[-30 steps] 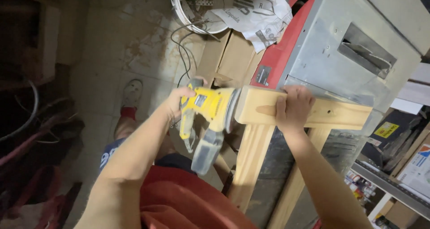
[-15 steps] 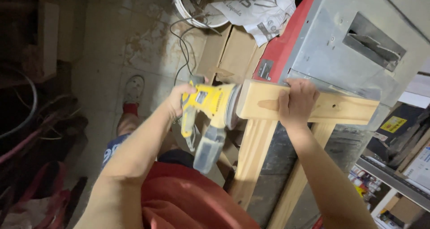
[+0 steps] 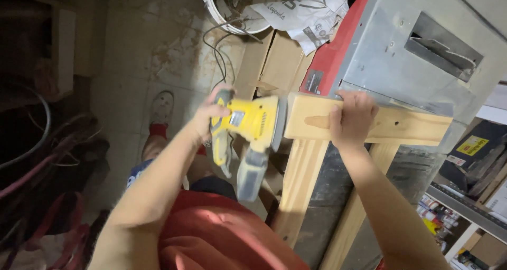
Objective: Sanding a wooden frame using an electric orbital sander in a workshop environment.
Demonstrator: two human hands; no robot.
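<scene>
- Yellow plastic palm sander (image 3: 253, 123) with a grey dust canister hanging below it sits in the left hand (image 3: 208, 117), whose fingers are wrapped tight around the black grip at the sander's 9 o'clock side.
- Its pad is pressed flat against the end face of a pale pine frame rail (image 3: 369, 125), which lies across the picture from centre toward 3 o'clock.
- The right hand (image 3: 349, 117) is clamped over the top of that rail just beside the sanded end, thumb on the near face, fingers curled over the far edge.
- Two pale wooden legs (image 3: 301, 180) drop from the rail toward 6 o'clock.
- Compared with half a second and a second ago, the sander is at the same end of the rail and both grips are unchanged; only the view has drifted slightly. I judge the sanding of this end is ongoing rather than finished.
- At 1 o'clock behind the rail stands a grey metal table saw with a red side panel (image 3: 417, 43).
- At 12 o'clock lie a brown cardboard box (image 3: 274, 64), crumpled printed paper (image 3: 301, 11) and a white bucket rim (image 3: 222, 19).
- A thin black cord (image 3: 214, 53) trails over the stained concrete floor (image 3: 137, 53) at 11 o'clock.
</scene>
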